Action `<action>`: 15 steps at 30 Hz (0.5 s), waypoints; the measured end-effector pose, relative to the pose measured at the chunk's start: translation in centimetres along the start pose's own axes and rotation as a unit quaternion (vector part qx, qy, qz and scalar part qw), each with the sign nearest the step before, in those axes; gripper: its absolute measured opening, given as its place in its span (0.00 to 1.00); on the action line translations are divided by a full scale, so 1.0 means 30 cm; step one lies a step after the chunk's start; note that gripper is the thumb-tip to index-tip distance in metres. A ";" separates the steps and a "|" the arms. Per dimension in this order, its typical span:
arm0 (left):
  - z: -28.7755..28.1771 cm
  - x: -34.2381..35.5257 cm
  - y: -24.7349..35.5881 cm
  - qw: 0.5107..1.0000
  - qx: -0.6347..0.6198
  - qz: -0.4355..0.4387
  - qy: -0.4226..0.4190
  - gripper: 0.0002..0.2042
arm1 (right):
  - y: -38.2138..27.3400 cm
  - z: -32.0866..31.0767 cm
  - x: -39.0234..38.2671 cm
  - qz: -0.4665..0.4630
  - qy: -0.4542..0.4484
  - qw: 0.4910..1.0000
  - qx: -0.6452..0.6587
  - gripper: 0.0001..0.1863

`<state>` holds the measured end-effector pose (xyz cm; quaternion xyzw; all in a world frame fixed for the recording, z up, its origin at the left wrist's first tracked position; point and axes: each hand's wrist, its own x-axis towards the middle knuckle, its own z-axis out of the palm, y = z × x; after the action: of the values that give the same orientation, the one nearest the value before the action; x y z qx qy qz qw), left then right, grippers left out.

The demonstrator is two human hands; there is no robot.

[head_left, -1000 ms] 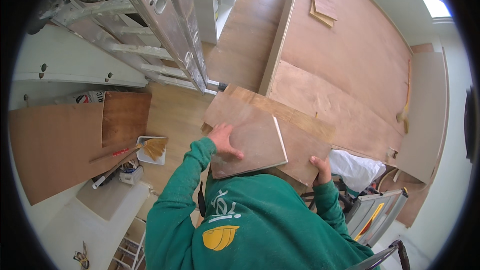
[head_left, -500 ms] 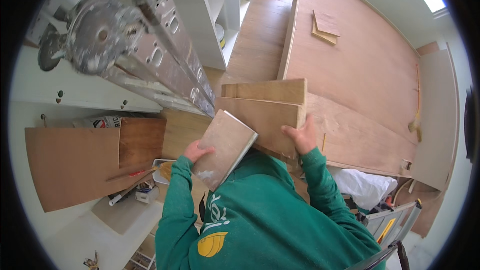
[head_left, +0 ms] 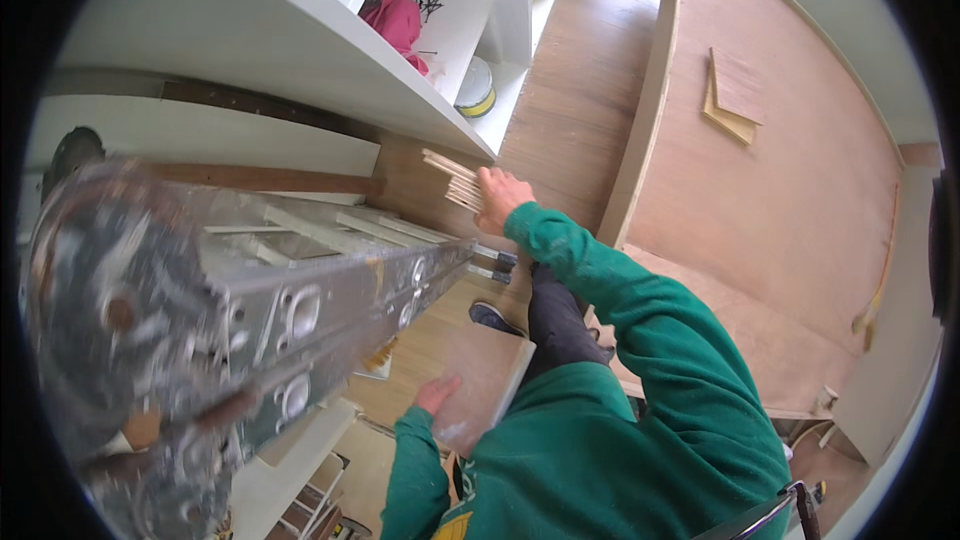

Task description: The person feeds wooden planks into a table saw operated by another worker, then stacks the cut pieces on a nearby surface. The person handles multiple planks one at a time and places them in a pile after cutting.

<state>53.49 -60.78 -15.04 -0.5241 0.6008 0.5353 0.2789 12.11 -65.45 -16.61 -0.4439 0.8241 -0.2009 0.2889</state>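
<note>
My left hand [head_left: 437, 395] grips a flat rectangular board [head_left: 490, 360] with a pale edge, held low against my green sweatshirt. Stretched out ahead, my right hand [head_left: 505, 200] is closed round a small stack of wooden boards [head_left: 458, 182], now seen edge-on above the floor. The ends of that stack are uneven. My right thumb and part of the fingers are hidden. Just left of the stack stands a metal stepladder [head_left: 330, 285] spattered with paint.
A large wooden platform with a raised rim [head_left: 645, 110] fills the right side, with two small wood offcuts [head_left: 735, 100] on it. White shelving [head_left: 510, 10] stands ahead, holding a pink cloth [head_left: 397, 28], scattered screws and a round tub [head_left: 477, 90]. My shoe [head_left: 490, 317] is below.
My right hand has swung forward and left with its boards, away from the platform's near edge toward the floor before the shelving. My left hand keeps its board. The view has turned and shifted left.
</note>
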 end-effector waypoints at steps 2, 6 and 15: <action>0.039 0.005 -0.016 0.995 -0.063 -0.058 -0.040 0.36 | -0.001 0.081 0.143 -0.013 -0.018 1.000 -0.020 0.27; 0.106 0.006 -0.057 0.983 -0.112 -0.134 -0.051 0.35 | 0.007 0.234 0.388 -0.013 -0.055 0.997 -0.053 0.30; 0.169 0.032 -0.152 0.971 -0.119 -0.204 -0.028 0.34 | -0.037 0.497 0.715 -0.033 0.074 0.983 -0.164 0.18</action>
<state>56.31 -55.78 -18.88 -0.6496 0.4056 0.5491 0.3348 13.12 -85.34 -33.56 -0.4961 0.8499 -0.1050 0.1434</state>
